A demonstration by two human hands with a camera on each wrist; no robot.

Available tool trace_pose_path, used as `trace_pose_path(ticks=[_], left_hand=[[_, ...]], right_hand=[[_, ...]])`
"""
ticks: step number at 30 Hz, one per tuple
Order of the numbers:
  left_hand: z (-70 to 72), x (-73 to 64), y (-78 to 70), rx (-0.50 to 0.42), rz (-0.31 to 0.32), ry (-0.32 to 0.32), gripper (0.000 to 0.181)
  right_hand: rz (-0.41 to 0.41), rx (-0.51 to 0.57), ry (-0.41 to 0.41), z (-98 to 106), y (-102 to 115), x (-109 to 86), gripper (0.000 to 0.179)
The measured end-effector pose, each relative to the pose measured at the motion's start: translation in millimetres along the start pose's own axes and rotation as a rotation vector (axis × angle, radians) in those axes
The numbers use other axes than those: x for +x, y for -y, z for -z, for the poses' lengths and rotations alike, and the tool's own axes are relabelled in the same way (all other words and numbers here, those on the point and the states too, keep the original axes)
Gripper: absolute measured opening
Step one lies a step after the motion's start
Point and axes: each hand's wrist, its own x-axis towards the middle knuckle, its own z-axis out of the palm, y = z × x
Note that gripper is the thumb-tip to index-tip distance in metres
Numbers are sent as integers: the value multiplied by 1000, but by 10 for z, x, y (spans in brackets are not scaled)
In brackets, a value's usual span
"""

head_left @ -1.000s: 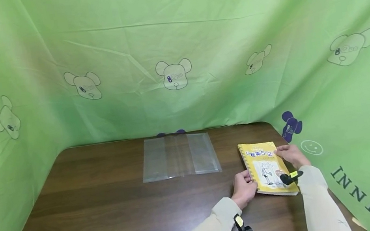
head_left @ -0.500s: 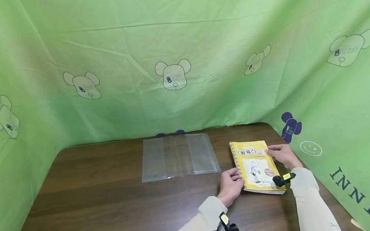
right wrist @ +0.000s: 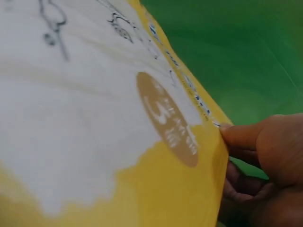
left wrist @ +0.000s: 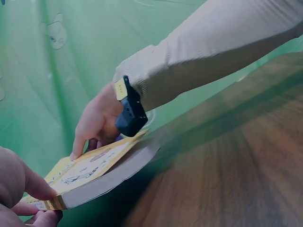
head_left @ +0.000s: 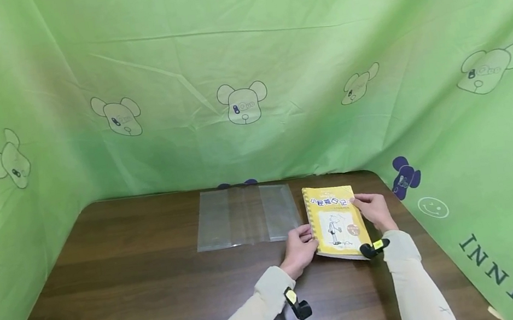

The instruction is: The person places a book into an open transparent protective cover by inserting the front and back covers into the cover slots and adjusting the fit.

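A yellow paperback book [head_left: 332, 220] with a cartoon figure on its cover is held between both hands at the right side of the table. The left hand [head_left: 298, 249] grips its spine near the lower left, thumb on the cover and fingers beneath, as the left wrist view shows. On the opposite edge, the right hand [head_left: 375, 211] pinches the book, its thumb on the cover in the right wrist view. In the left wrist view the book [left wrist: 90, 175] looks tilted. Just left of it lies a clear plastic book cover [head_left: 246, 215], spread flat.
The brown wooden table [head_left: 131, 289] extends to the left and front of the hands. A green curtain [head_left: 161, 58] with printed bear heads hangs around its back and sides. Each wrist carries a small black camera [head_left: 298, 304].
Both hands have carried the yellow book leftward and slightly away from the person, bringing it beside the plastic cover. The plastic cover has stayed in place.
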Motion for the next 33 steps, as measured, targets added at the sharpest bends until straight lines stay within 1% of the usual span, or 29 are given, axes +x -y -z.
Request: trace_pose_path(ticks=[4, 7, 10, 12, 15, 20, 23, 26, 29, 31, 33], left_hand=[[133, 39, -21, -1, -10, -24, 48], [226, 70, -35, -12, -24, -38, 49], [314, 97, -45, -23, -25, -52, 50], [370, 113, -50, -26, -21, -60, 49], [454, 139, -59, -36, -23, -72, 49], [575, 183, -82, -79, -37, -104, 48], [634, 207, -86, -101, -31, -121, 48], [695, 220, -102, -114, -30, -139, 47], [753, 220, -140, -106, -34, -159, 45], [808, 156, -254, -98, -36, -159, 43], [856, 167, -254, -90, -36, -166, 43]], right_hand=[[47, 33, -17, -155, 74, 31, 43], [71, 88, 27, -254, 140, 36, 44], [88, 141, 90, -330, 212, 34, 48], [99, 164, 112, -374, 256, 35, 50], [135, 182, 109, -443, 305, 43, 49], [197, 222, 75, -576, 378, 68, 44], [198, 256, 64, -655, 430, 71, 43], [189, 287, 74, -726, 492, 68, 43], [167, 321, 103, -789, 553, 68, 45], [159, 340, 134, -827, 584, 71, 47], [151, 356, 166, -873, 610, 69, 50]])
